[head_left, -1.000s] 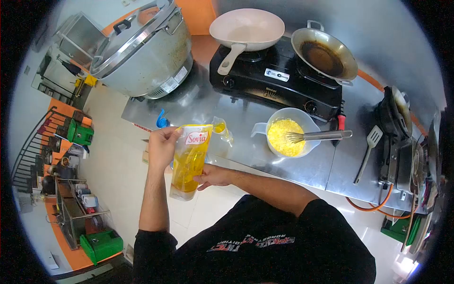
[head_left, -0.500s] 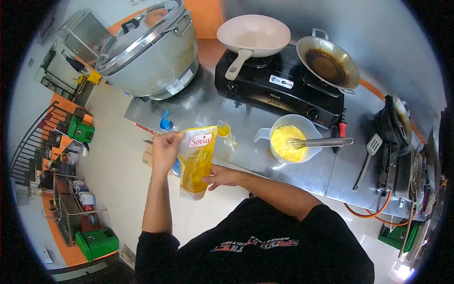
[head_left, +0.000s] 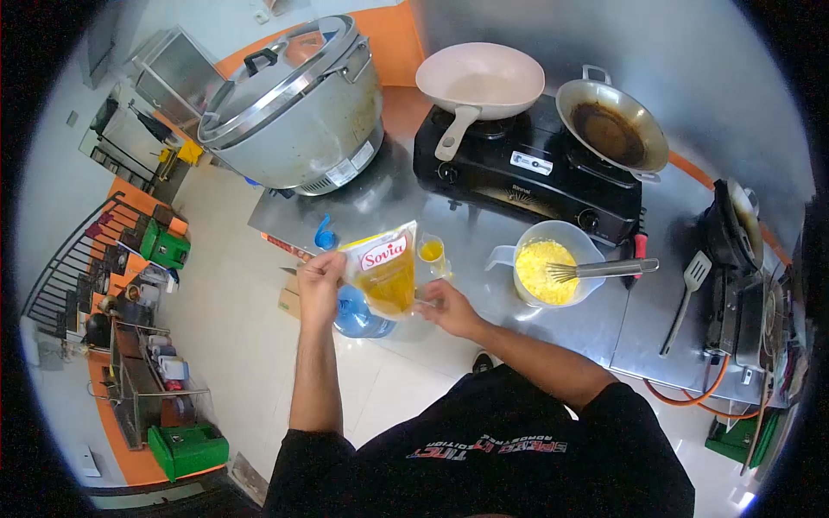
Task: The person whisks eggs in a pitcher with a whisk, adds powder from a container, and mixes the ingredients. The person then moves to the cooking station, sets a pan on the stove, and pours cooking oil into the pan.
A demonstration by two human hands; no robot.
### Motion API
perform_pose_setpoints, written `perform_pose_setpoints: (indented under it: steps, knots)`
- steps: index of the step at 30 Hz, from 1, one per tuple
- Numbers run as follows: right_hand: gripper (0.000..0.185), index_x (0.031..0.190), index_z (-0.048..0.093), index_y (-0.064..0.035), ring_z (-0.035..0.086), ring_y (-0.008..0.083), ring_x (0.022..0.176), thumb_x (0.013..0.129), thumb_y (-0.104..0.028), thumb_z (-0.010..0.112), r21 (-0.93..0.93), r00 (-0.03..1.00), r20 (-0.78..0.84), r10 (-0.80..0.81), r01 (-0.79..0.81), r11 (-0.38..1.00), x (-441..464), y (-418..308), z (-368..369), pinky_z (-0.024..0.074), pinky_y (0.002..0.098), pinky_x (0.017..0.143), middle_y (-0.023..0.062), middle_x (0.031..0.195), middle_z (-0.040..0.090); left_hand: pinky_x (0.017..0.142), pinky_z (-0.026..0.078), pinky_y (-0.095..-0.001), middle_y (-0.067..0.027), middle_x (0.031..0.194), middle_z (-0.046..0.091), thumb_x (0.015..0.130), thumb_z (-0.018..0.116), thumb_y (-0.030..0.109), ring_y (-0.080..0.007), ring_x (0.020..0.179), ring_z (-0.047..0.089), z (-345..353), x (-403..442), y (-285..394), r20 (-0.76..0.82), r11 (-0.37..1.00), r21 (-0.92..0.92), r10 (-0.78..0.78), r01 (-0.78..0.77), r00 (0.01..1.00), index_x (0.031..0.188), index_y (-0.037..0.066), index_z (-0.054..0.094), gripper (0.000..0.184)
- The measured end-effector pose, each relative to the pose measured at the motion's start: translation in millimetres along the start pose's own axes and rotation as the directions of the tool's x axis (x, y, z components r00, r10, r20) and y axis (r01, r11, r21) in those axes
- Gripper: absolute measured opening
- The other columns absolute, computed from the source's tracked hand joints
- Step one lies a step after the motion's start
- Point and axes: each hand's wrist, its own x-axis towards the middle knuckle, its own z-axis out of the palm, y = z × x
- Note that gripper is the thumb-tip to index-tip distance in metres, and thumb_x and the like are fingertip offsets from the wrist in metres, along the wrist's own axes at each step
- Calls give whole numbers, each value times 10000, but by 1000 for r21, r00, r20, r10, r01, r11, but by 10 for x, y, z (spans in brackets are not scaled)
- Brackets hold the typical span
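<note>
A clear pouch of yellow cooking oil with a red "Sovia" label hangs tilted in front of me, over the counter's front edge. My left hand pinches its upper left corner. With my right hand, I grip the lower right edge of the pouch. Just beyond the pouch, a small clear cup holding yellow liquid stands on the steel counter. To the right is a translucent pitcher with a lumpy yellow mixture in it. A metal whisk rests in that mixture, its handle over the rim.
A black two-burner stove carries a pale pink frying pan and a steel wok. A large rice cooker stands at the left. A slotted spatula lies at the right. Below the counter edge is a blue water jug.
The pouch has swung from nearly upright to tilted, its bottom end lifting to the right. My right hand has moved up and right with it. The head view has shifted slightly.
</note>
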Motion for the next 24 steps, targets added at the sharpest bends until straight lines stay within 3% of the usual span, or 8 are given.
perform_pose_setpoints:
  steps: [1, 2, 4, 6, 8, 10, 16, 24]
  knots:
    - [720, 1353, 325, 1, 591, 294, 1027, 824, -222, 760, -172, 987, -149, 59, -84, 981, -27, -22, -57, 518, 380, 817, 224, 1225, 511, 492, 333, -204, 26, 711, 630, 925, 645, 141, -32, 553, 459, 12, 54, 0, 0, 1000, -7, 7, -7, 1000, 963, -2, 707, 160]
    - [720, 1353, 325, 1, 591, 294, 1027, 824, -222, 760, -177, 987, -151, 58, -85, 981, -7, -28, -78, 518, 380, 817, 224, 1225, 511, 503, 340, -199, 18, 731, 637, 925, 640, 133, -32, 571, 472, 15, 125, 7, -37, 999, 37, 27, -26, 999, 967, -5, 705, 158]
    - [652, 1261, 394, -9, 543, 361, 1093, 774, -204, 782, -377, 852, -488, -190, -10, 926, 49, -15, -121, 466, 431, 916, 233, 1162, 505, 514, 346, -195, 11, 750, 645, 926, 635, 124, -32, 588, 486, 80, 298, -29, -73, 996, 79, 46, -40, 996, 971, -9, 703, 156]
    - [618, 1234, 422, -9, 513, 385, 1126, 762, -189, 777, -439, 811, -501, -300, 60, 896, 191, -129, -183, 440, 449, 949, 237, 1187, 493, 573, 405, -200, -23, 806, 668, 926, 628, 116, -54, 662, 545, 200, 538, -187, -171, 981, -47, 176, -187, 969, 997, -44, 688, 185]
    - [585, 1208, 450, -8, 482, 409, 1159, 750, -175, 772, -508, 747, -510, -427, 139, 850, 332, -253, -223, 413, 467, 982, 240, 1212, 481, 617, 432, -211, -35, 833, 673, 925, 630, 117, -69, 702, 565, 296, 714, -351, -245, 967, -17, 242, -254, 939, 1011, -61, 679, 204]
    - [545, 1202, 489, -6, 545, 405, 1048, 755, -147, 767, -556, 792, -433, -430, 141, 819, 474, -292, -274, 433, 450, 947, 192, 1113, 546, 712, 483, -243, -65, 891, 685, 929, 628, 127, -109, 783, 605, 463, 787, -335, -350, 957, 45, 283, -286, 893, 1043, -92, 660, 250]
    - [478, 1176, 512, -1, 556, 391, 1065, 791, -173, 738, -481, 830, -347, -436, 242, 843, 525, -285, -320, 442, 440, 943, 210, 1109, 588, 743, 491, -243, -90, 928, 697, 948, 609, 130, -114, 809, 629, 469, 899, -611, -356, 925, -86, 320, -371, 878, 1059, -81, 652, 242]
    - [485, 1234, 500, -45, 607, 338, 1010, 835, -190, 734, -558, 903, -149, -403, 259, 788, -371, -1850, -539, 482, 401, 857, 196, 1106, 618, 854, 476, -266, -93, 1026, 681, 978, 583, 174, -142, 942, 630, 496, 760, -622, -302, 930, -108, 307, -352, 903, 1142, -53, 591, 281]
